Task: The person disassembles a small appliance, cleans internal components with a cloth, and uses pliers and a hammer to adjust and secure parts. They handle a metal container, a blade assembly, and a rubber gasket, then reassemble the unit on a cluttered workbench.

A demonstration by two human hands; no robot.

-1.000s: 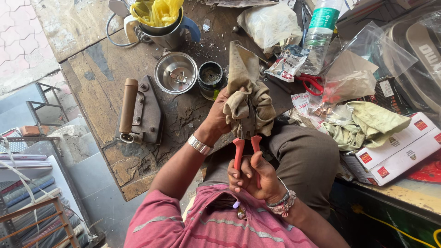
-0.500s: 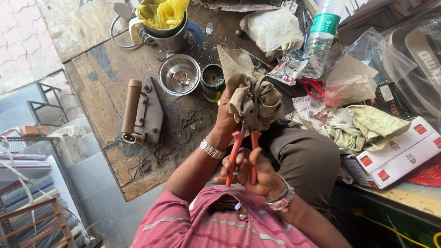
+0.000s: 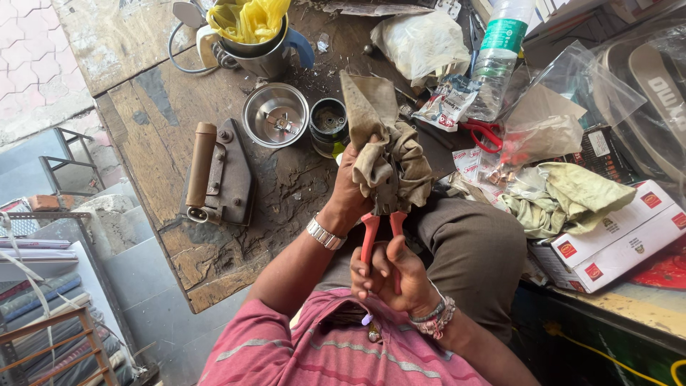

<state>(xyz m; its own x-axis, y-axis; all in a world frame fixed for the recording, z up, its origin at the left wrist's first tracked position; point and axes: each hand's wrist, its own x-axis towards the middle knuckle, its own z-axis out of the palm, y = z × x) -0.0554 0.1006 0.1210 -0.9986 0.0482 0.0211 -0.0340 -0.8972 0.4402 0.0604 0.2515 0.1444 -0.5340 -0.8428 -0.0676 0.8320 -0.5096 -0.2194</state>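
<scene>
Head view, crumpled khaki cloth (image 3: 389,154) (dull, creased) grasped in left hand (image 3: 351,194), red-handled pliers (image 3: 382,229) biting it, right hand (image 3: 389,275) clenched on handles.

white-red cartons (image 3: 620,239) at right, perhaps a snack packet (image 3: 446,109), green-labelled bottle (image 3: 500,53)

There is just one camera, worn on the person's head and aimed almost straight down, close over the lap. Both hands, the left hand (image 3: 354,189) and the right hand (image 3: 389,275), sit near the middle of the view. The wooden worktop (image 3: 164,107) fills the upper left, its near edge running diagonally, with pavement beyond its far corner.
</scene>
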